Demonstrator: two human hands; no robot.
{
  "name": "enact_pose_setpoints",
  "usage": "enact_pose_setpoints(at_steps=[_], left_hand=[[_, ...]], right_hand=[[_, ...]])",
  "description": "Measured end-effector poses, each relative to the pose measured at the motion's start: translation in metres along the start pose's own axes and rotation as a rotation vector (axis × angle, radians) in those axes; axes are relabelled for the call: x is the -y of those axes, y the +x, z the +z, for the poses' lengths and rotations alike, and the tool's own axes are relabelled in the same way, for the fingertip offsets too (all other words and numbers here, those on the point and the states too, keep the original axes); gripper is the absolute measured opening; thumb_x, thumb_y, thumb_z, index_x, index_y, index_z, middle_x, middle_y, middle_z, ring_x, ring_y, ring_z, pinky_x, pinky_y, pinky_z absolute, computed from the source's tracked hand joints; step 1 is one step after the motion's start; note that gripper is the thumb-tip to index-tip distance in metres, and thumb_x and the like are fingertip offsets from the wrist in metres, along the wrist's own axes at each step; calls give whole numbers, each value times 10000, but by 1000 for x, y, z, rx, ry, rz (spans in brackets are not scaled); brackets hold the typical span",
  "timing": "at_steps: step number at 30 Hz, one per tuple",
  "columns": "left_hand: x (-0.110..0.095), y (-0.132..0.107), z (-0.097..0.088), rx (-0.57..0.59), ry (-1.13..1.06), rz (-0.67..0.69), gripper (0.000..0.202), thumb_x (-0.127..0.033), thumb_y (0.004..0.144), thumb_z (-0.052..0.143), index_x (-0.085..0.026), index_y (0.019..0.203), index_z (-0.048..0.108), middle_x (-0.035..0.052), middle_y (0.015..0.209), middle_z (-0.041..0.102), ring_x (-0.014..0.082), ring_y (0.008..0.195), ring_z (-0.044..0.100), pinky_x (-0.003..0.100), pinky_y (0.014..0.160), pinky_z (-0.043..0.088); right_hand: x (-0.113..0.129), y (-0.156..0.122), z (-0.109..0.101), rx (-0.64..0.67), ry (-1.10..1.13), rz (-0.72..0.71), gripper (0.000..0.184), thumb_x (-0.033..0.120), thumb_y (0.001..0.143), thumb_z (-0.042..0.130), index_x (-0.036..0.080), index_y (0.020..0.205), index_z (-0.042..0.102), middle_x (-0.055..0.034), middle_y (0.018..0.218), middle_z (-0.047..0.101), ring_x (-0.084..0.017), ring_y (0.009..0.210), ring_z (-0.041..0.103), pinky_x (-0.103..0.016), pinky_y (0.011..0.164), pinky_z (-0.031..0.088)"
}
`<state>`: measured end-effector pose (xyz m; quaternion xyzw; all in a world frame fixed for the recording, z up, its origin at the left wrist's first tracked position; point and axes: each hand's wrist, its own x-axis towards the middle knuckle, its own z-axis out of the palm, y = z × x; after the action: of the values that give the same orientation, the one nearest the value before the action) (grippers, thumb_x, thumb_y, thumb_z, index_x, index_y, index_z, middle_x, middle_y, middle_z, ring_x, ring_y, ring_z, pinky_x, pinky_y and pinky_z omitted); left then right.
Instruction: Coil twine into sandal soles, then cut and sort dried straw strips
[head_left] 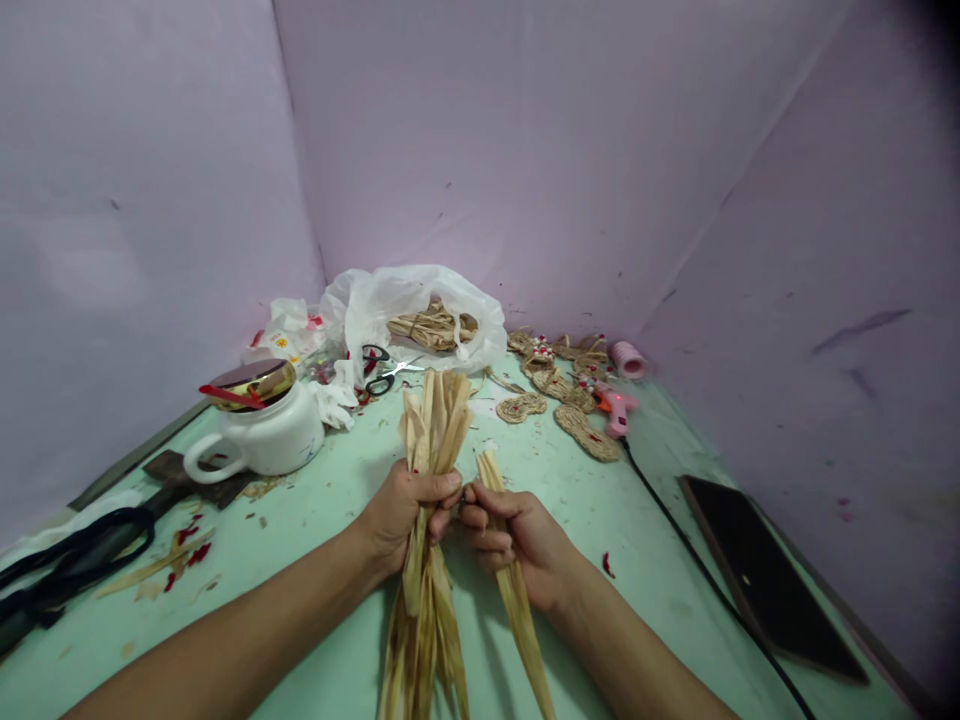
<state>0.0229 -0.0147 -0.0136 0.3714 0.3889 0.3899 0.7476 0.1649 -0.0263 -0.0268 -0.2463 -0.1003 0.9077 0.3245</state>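
My left hand [411, 510] is closed round a thick bundle of dried corn husks [433, 420], its ends fanning out above the fist and hanging below it. In my right hand [521, 535] is a separate, narrower dried husk strip [523, 620], which slants down toward the near side. The two hands almost meet, fingertips close together over the pale green table [330, 590]. Whether the right fingertips also pinch something small between them is too fine to make out.
A white mug [274, 435] with a gold-rimmed lid stands left, near large black-handled shears [82, 560]. Behind are small scissors [386, 375] and a plastic bag [480, 325] of husks. Woven soles [585, 430], a pink glue gun [619, 408] with a cord, and a dark tablet [772, 580] lie right.
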Motion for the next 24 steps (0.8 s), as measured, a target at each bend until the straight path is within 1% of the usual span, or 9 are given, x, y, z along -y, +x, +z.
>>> enact_pose_setpoints(at_steps=[3, 7, 8, 10, 11, 13, 16, 20, 24], left_hand=[[1, 1, -1, -6, -14, -19, 362, -376, 584, 662, -137, 427, 439, -20, 283, 383, 38, 255, 310, 181, 338, 167], [0, 2, 0, -125, -41, -61, 399, -386, 625, 644, -149, 416, 400, -40, 304, 361, 37, 252, 304, 183, 325, 190], [0, 2, 1, -153, -44, -55, 393, -380, 619, 651, -147, 416, 407, -39, 311, 370, 38, 256, 310, 184, 322, 200], [0, 1, 4, -173, -32, -9, 303, -332, 571, 687, -126, 470, 490, -23, 353, 443, 46, 276, 346, 184, 319, 217], [0, 0, 5, -169, -12, 26, 246, -297, 542, 703, -110, 526, 543, -11, 383, 488, 51, 289, 367, 183, 320, 227], [-1, -3, 7, -149, 54, 92, 217, -249, 513, 708, -87, 617, 607, 8, 419, 539, 60, 307, 393, 183, 319, 239], [-2, -6, 10, -152, 182, 152, 188, -250, 541, 684, -80, 580, 614, 24, 418, 554, 70, 315, 408, 188, 314, 261], [-6, -8, 11, -189, 309, 170, 135, -219, 558, 655, -96, 548, 600, 1, 386, 534, 66, 296, 394, 190, 314, 288], [-10, -8, 12, -162, 395, 133, 105, -197, 566, 630, -105, 532, 589, -22, 333, 485, 68, 274, 379, 191, 310, 298]], right_hand=[[1, -2, 0, 22, 5, -2, 120, 185, 687, 655, 99, 686, 571, 49, 526, 446, 9, 359, 196, -87, 312, 128], [0, -2, 0, 17, -29, -13, 137, 192, 674, 665, 111, 686, 555, 51, 528, 433, 6, 364, 204, -95, 326, 114], [0, -2, 1, -3, -49, -23, 148, 202, 670, 670, 112, 683, 553, 51, 529, 435, 7, 363, 205, -99, 328, 106], [-3, -2, 5, -67, -118, -83, 172, 231, 657, 684, 118, 691, 559, 51, 523, 442, 9, 358, 203, -110, 329, 81], [-4, -2, 7, -110, -166, -138, 186, 247, 650, 691, 121, 707, 567, 54, 515, 443, 10, 353, 200, -117, 330, 68], [-6, -2, 10, -197, -271, -263, 219, 285, 637, 702, 128, 709, 567, 62, 491, 437, 9, 343, 196, -134, 332, 56], [-7, -3, 11, -277, -408, -389, 280, 339, 626, 705, 130, 622, 518, 67, 465, 422, 6, 334, 216, -158, 336, 64], [-5, -4, 8, -315, -520, -423, 329, 375, 607, 700, 139, 563, 474, 73, 442, 408, 0, 329, 232, -176, 344, 90], [-2, -6, 7, -362, -590, -392, 300, 342, 597, 688, 145, 553, 466, 80, 412, 394, -5, 326, 225, -183, 344, 88]])
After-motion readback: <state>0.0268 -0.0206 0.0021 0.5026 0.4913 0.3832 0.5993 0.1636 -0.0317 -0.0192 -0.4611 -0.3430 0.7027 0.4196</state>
